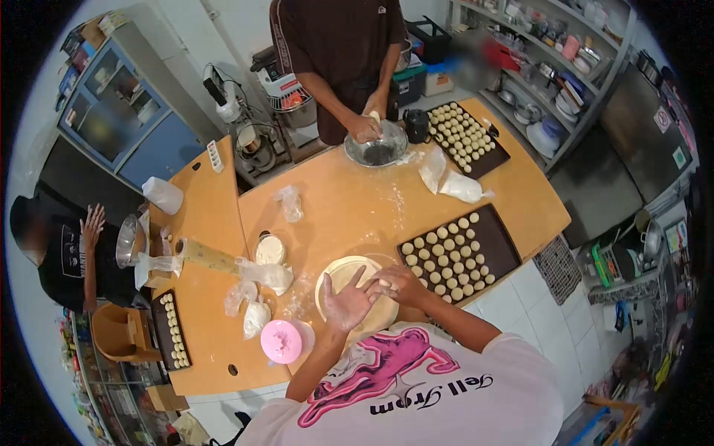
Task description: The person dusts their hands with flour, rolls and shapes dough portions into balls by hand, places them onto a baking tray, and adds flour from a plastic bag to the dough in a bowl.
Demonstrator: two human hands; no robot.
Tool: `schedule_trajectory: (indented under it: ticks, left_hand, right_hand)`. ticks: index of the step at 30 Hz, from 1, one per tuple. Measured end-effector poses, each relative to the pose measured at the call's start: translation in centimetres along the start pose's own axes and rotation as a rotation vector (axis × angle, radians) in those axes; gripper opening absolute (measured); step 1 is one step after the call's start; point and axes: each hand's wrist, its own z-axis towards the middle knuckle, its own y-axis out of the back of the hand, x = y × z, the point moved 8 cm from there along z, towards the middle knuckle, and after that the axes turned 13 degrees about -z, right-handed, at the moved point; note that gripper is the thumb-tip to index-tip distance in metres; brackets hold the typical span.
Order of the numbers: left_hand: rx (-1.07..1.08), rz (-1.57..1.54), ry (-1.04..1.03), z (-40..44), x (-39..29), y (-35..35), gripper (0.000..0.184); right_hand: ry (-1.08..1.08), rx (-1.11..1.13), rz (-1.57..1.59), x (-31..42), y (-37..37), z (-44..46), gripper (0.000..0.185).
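My left hand (348,303) is open, palm up and fingers spread, over a round pale board (338,269). Beside it my right hand (401,285) is closed around a small pale dough piece (384,283), its fingertips close to the left fingers. Flour whitens my left palm. Just right of my hands lies a dark tray (502,241) with several rows of pale dough balls (444,260). A pink-lidded container (282,341) stands to the left of the board, near bags of white powder (256,318) and a bowl of white powder (270,250).
Across the wooden table (335,197), a person in brown works over a metal bowl (377,152). Another tray (491,156) of dough balls is at the back right. At far left, a person in black raises a hand near a metal bowl (132,241).
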Motion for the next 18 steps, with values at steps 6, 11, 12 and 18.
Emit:
schedule_trajectory:
  ticks: [6, 11, 12, 18]
  left_hand:
    - [0.028, 0.1, 0.005, -0.1, 1.5, -1.5, 0.089]
    - [-0.081, 0.104, -0.193, -1.6, -2.5, 1.0, 0.081]
    - [-0.11, 0.085, -0.242, -1.7, -3.6, 1.9, 0.079]
    - [-0.297, 0.011, -0.44, -3.7, -8.0, 7.3, 0.074]
  right_hand:
    - [-1.293, -0.183, 1.136, -10.5, -1.0, -5.6, 0.013]
    - [-1.168, -0.528, 0.709, -26.1, 7.4, -10.7, 0.022]
    - [-1.159, -0.517, 0.531, -30.1, 8.8, -12.2, 0.024]
    - [-0.992, -0.226, -0.363, -33.7, 15.2, -12.5, 0.027]
